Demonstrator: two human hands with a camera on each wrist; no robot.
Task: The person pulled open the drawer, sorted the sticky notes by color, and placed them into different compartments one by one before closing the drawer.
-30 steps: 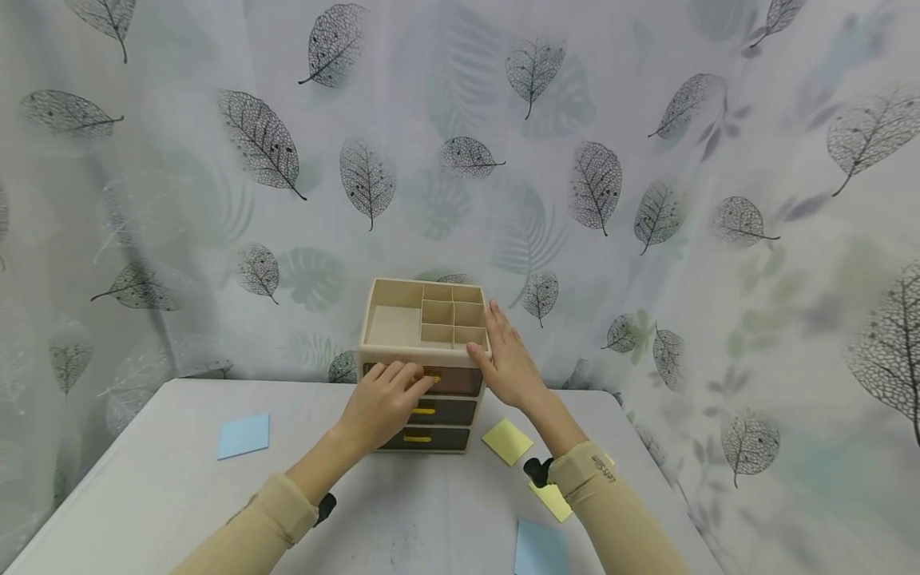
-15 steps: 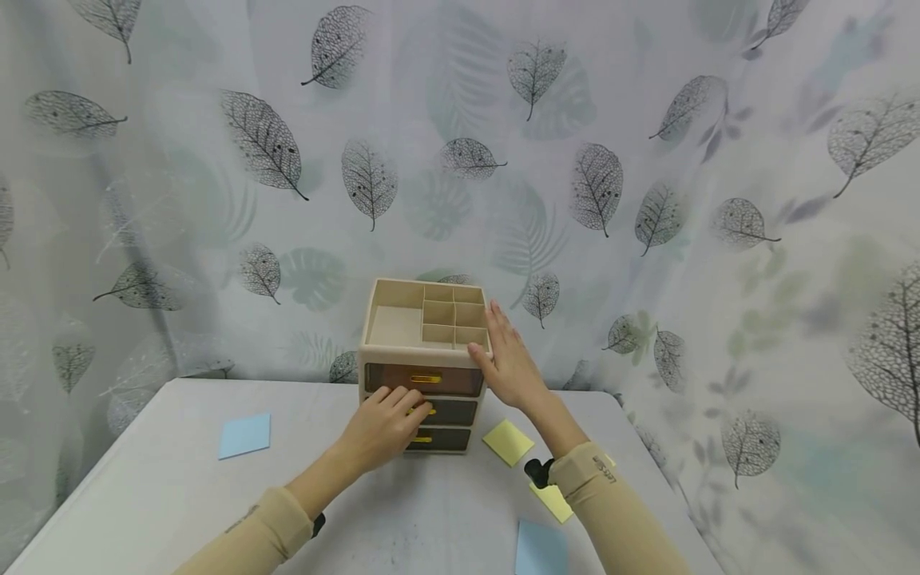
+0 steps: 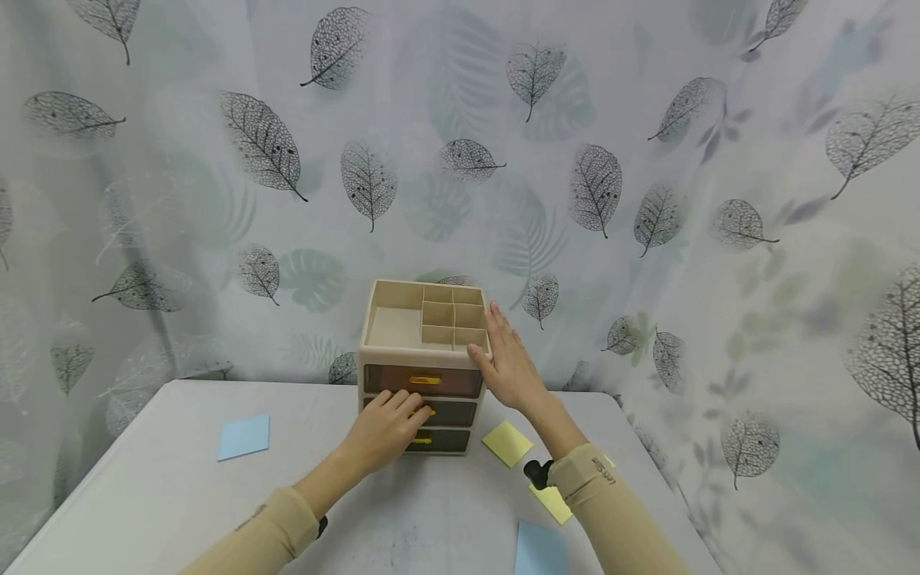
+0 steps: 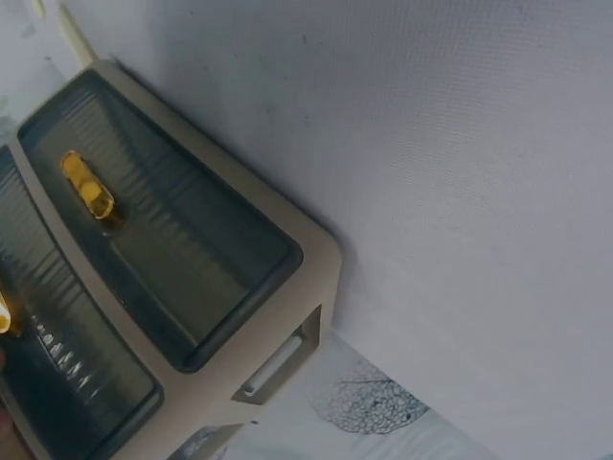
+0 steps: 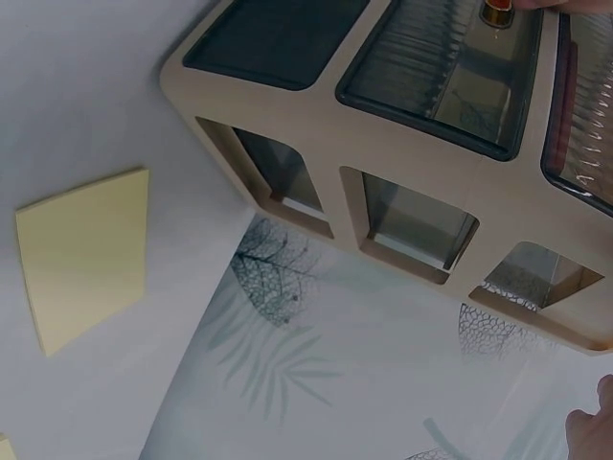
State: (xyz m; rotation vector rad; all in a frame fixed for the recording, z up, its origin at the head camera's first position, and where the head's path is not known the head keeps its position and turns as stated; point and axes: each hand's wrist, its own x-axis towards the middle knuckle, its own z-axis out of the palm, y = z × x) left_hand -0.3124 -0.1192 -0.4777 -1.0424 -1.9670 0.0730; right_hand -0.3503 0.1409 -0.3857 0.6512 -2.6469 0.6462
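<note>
A cream desktop organizer [image 3: 402,352] with an open compartment top and three dark see-through drawers stands on the white table. My left hand [image 3: 384,430] is at the middle drawer, its curled fingers on the yellow drawer handle [image 3: 432,412]; in the right wrist view a fingertip meets this handle [image 5: 497,11]. The top drawer [image 3: 456,384] and the bottom drawer [image 4: 144,230] sit flush in the frame. Against the organizer's upper right side rests my right hand [image 3: 513,371], fingers straight, thumb at the front top corner.
Right of the organizer lie two yellow sticky notes [image 3: 507,444], with a blue sticky note [image 3: 541,548] nearer the front edge. Another blue sticky note [image 3: 244,438] lies on the left of the table [image 3: 165,495]. A leaf-patterned curtain [image 3: 438,200] hangs behind.
My left hand has moved down from the top drawer's handle to the middle one, then stayed there. The right hand and the organizer have kept their places.
</note>
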